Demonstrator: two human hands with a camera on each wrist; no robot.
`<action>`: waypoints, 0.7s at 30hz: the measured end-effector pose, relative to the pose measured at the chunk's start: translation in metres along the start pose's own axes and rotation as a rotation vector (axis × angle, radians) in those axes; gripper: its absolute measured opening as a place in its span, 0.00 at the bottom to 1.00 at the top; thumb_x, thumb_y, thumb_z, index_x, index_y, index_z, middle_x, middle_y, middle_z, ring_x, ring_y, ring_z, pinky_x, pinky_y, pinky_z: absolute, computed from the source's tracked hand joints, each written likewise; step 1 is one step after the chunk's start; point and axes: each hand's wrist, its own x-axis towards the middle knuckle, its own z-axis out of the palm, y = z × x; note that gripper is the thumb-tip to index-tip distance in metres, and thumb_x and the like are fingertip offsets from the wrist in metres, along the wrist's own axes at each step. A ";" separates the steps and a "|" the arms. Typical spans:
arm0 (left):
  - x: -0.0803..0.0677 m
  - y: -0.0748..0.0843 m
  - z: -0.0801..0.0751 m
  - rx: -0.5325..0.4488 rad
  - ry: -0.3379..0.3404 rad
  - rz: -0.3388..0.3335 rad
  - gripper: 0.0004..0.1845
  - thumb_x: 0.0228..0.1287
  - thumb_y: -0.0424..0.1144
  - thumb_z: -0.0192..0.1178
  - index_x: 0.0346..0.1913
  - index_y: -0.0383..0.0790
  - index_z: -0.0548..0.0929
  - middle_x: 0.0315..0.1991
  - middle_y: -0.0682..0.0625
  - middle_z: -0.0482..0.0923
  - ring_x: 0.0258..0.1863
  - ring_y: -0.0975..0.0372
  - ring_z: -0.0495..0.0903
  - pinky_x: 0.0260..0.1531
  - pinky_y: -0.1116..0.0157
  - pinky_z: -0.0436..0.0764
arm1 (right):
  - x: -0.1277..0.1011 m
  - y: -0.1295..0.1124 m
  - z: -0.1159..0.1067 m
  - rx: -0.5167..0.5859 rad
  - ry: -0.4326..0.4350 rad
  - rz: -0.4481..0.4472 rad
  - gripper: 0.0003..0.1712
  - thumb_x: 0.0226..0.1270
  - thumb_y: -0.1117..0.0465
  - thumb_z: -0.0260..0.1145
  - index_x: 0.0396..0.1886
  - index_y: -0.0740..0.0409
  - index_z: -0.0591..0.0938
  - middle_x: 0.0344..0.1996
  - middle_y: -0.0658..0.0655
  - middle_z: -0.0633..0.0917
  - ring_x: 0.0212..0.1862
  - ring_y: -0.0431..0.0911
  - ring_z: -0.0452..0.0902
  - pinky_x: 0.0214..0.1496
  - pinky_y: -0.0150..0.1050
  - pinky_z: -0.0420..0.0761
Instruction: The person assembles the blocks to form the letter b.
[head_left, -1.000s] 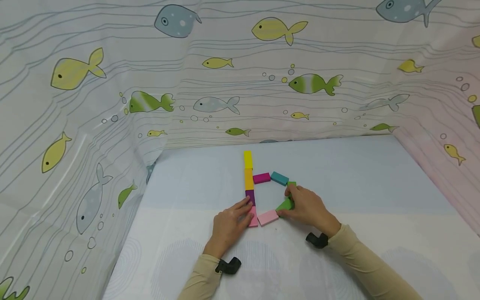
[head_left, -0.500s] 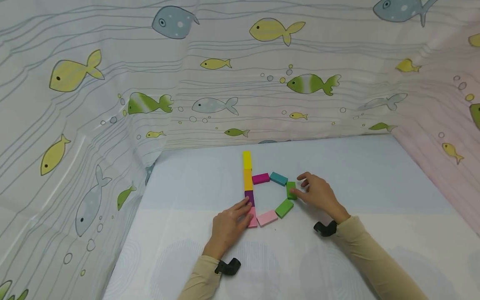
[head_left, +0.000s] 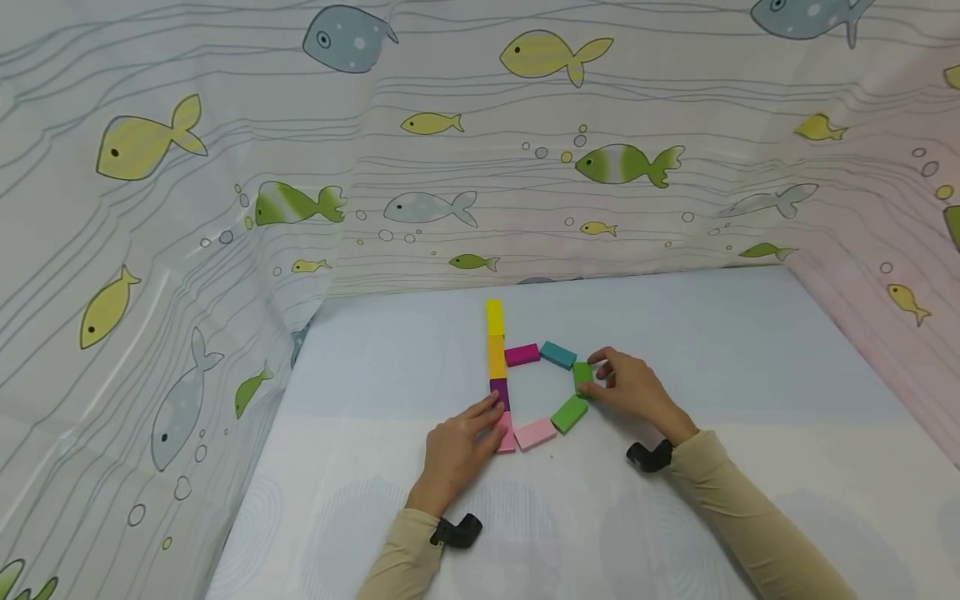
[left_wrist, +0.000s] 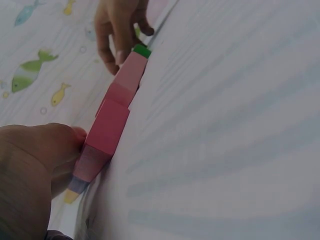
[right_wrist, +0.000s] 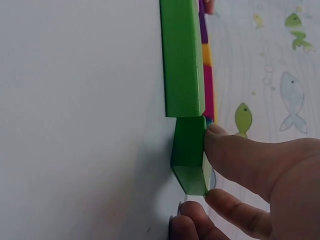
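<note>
On the pale table [head_left: 750, 350], at about two o'clock from your left hand [head_left: 457, 450], your right hand [head_left: 633, 387] pinches the upright green block [head_left: 582, 377] between thumb and fingers, just beside the teal block [head_left: 558, 354] and the slanted green block [head_left: 569, 414]. Your left hand lies with fingers fairly straight on the pink block [head_left: 507, 435] at the foot of the column, seemingly touching the purple block [head_left: 499, 392] too. The light pink block [head_left: 535, 434] sits at its three o'clock.

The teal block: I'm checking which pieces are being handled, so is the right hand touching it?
No: the right hand pinches the green block, just beside the teal block.
</note>
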 end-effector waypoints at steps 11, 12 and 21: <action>-0.001 -0.001 0.001 0.006 0.002 -0.002 0.22 0.69 0.48 0.72 0.63 0.48 0.89 0.66 0.57 0.84 0.53 0.53 0.91 0.17 0.77 0.64 | 0.001 0.002 -0.001 -0.009 -0.030 -0.041 0.28 0.68 0.54 0.77 0.61 0.62 0.81 0.41 0.58 0.87 0.39 0.46 0.82 0.43 0.44 0.80; -0.001 -0.001 0.001 0.005 0.004 -0.002 0.22 0.69 0.48 0.72 0.63 0.48 0.89 0.66 0.57 0.84 0.53 0.53 0.91 0.18 0.77 0.64 | 0.001 0.002 -0.001 -0.008 -0.030 -0.042 0.28 0.68 0.54 0.77 0.61 0.63 0.81 0.41 0.58 0.87 0.39 0.46 0.82 0.43 0.44 0.80; -0.001 -0.002 0.002 -0.011 0.010 0.000 0.22 0.69 0.48 0.73 0.63 0.48 0.89 0.66 0.57 0.84 0.52 0.53 0.91 0.16 0.76 0.63 | 0.000 -0.001 -0.004 0.016 -0.007 -0.100 0.28 0.67 0.55 0.79 0.63 0.58 0.82 0.42 0.59 0.85 0.41 0.48 0.80 0.43 0.42 0.79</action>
